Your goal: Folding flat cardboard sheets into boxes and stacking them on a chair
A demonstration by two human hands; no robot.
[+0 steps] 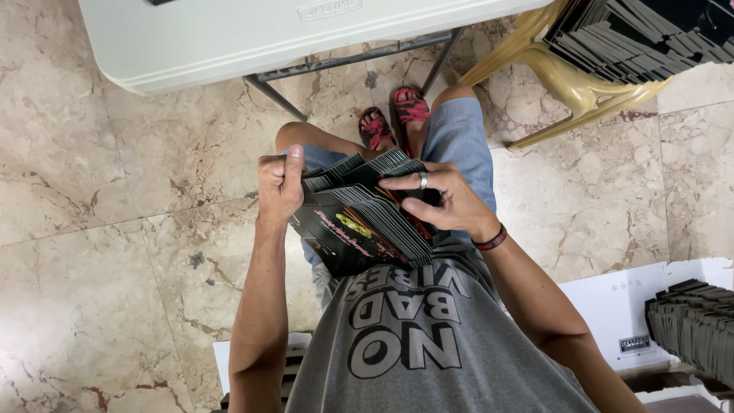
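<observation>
Two bare hands are seen clamped on one thick stack of dark printed cards (367,218), which is held in the air over the person's lap, above the knees and carried by no surface. The left hand (280,183) is closed around the stack's left end, its thumb laid upright along that edge. The right hand (440,200) is spread over the stack's right part, its fingers (397,183) pressed across the fanned upper edges of the cards; a ring is worn on one finger and a dark wristband (492,240) on the wrist. The cards are fanned slightly, so that many thin edges are shown, and a yellow and red print is seen on the lowest face.

Below the stack, a grey printed shirt (428,344) and blue shorts (459,134) are seen, with red sandals (394,115) on the marble floor (99,252). A white folding table (252,34) is placed ahead of the feet, at the picture's upper edge. A yellow plastic chair (566,80) at the upper right is loaded with more dark cards (634,38). Near the lower right corner, a further row of dark cards (692,325) is stood on edge beside a white box (612,306).
</observation>
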